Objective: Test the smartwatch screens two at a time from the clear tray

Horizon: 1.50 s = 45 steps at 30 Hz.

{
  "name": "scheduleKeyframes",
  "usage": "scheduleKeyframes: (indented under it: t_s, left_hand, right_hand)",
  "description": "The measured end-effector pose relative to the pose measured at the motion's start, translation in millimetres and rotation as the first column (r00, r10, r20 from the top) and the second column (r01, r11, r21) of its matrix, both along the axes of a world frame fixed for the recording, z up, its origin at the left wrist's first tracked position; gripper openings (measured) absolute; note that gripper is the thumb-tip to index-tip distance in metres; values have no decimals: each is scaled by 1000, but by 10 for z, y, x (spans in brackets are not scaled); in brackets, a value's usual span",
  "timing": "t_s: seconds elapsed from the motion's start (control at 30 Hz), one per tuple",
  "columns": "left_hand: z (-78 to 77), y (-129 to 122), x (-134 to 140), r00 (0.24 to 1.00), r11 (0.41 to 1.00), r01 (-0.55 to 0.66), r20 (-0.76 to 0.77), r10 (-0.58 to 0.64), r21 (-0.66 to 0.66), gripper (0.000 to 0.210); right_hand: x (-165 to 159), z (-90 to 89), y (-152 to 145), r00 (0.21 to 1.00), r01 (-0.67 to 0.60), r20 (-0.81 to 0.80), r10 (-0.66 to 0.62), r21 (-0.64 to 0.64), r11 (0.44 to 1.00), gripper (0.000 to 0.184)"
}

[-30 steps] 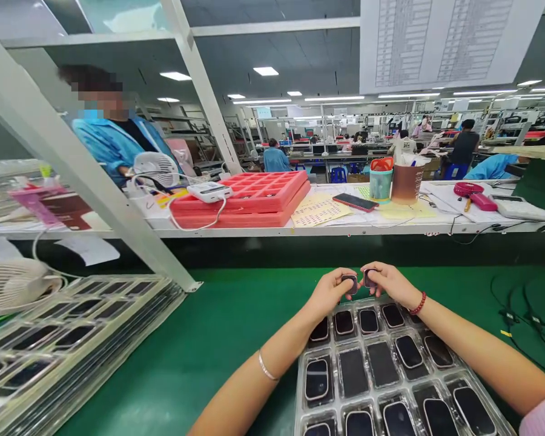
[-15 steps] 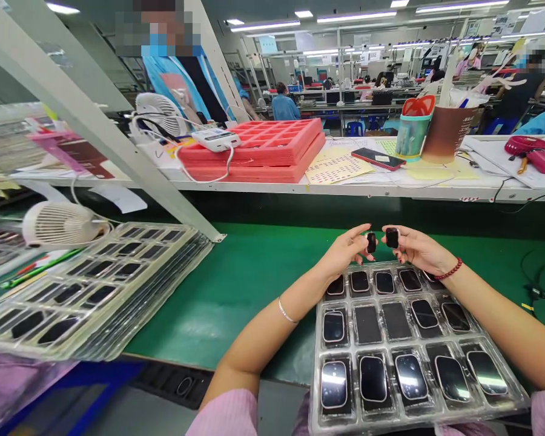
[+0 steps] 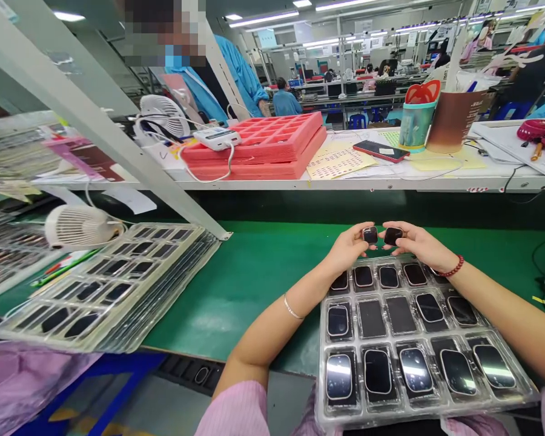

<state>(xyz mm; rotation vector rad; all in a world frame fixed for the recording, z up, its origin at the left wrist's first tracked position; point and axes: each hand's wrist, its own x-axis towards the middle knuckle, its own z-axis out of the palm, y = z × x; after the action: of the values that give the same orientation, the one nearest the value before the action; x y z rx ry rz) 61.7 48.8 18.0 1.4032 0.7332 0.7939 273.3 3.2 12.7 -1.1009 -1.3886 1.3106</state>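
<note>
Between the thumb and fingers of my left hand [image 3: 350, 245] is a small dark watch face [image 3: 370, 235], its glossy front tilted up. My right hand [image 3: 420, 245] pinches a second watch face [image 3: 393, 235] close beside it, with a narrow gap between the two. Both hands are above the far edge of a clear plastic tray [image 3: 318, 363]. Rows of rounded, dark-glass watch faces with pale rims, such as the one at the front [image 3: 378, 371], lie in its pockets. Two middle-row pockets [image 3: 371, 319] show only a flat dark base. My right forearm covers part of the tray's right side.
A stack of similar filled trays [image 3: 163, 290] and a small white fan [image 3: 79, 227] are to the left on the green bench [image 3: 200, 303]. Red foam trays [image 3: 263, 151], a phone [image 3: 381, 151] and cups [image 3: 416, 124] stand on the shelf. A person in blue [image 3: 240, 72] is behind it.
My two hands have turned the watch faces, so the left one now shows more of its front. The view has shifted slightly, and the person behind the shelf has moved right.
</note>
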Motion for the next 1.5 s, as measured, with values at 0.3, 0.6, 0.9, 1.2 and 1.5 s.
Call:
scheduleKeyframes:
  t_s: [0.3, 0.6, 0.9, 1.2, 1.5]
  left_hand:
    - [9, -18, 5, 998, 997, -42, -53, 46, 70, 31]
    - [49, -26, -11, 999, 996, -39, -23, 41, 80, 29]
    - [36, -27, -16, 999, 998, -35, -35, 37, 59, 37]
    - [-19, -5, -12, 998, 994, -31, -48, 36, 105, 27]
    - [6, -23, -9, 998, 993, -39, -49, 45, 115, 24]
  right_hand:
    - [-33, 37, -19, 996, -24, 86, 16, 96, 995, 41]
    - [-38, 90, -61, 998, -23, 66, 17, 91, 996, 30]
    - [-56, 57, -51, 999, -30, 45, 25, 105, 994, 35]
    - [-73, 30, -55, 989, -20, 150, 5, 94, 995, 28]
    - [-76, 44, -56, 986, -38, 164, 20, 109, 993, 26]
